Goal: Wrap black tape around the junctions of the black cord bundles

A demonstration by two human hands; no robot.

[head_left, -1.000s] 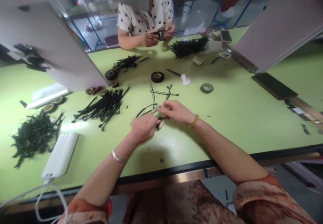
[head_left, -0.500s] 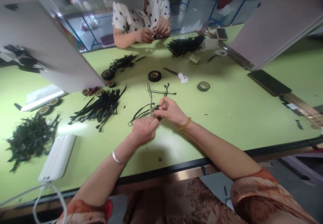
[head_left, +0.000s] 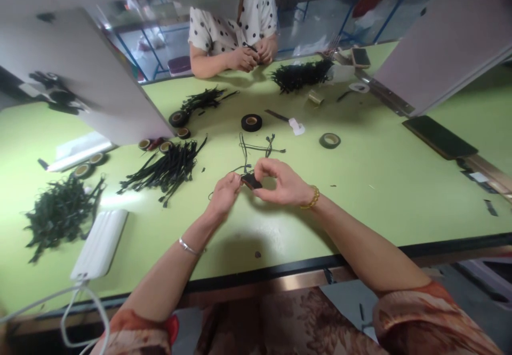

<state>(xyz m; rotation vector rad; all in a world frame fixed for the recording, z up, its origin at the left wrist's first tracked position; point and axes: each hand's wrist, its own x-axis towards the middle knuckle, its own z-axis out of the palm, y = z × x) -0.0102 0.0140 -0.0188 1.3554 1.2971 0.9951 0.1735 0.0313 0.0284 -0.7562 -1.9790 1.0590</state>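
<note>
A roll of black tape (head_left: 252, 180), seen nearly edge-on, is between my two hands above the green table. My right hand (head_left: 282, 181) curves around its right side, thumb and fingers closing on it. Pinched at its left end, my left hand (head_left: 225, 194) grips a thin black cable; the exact spot is hidden by the fingers. Part of that cable shows just above the left fingers. Beyond my hands, several thin black cables with small connectors (head_left: 262, 148) lie spread on the table.
Bundles of black cables (head_left: 170, 171) lie to the left, near tape rolls (head_left: 82, 170) and a white power bank (head_left: 100, 244) with a cord. More tape (head_left: 252, 122), a blade (head_left: 277, 115) and a phone (head_left: 440, 136) lie beyond. A co-worker's hands (head_left: 256, 56) work across the table.
My left hand has drawn back slightly left, and my right hand has shifted right and turned, so the tape roll shows more between them. The view has shifted a little.
</note>
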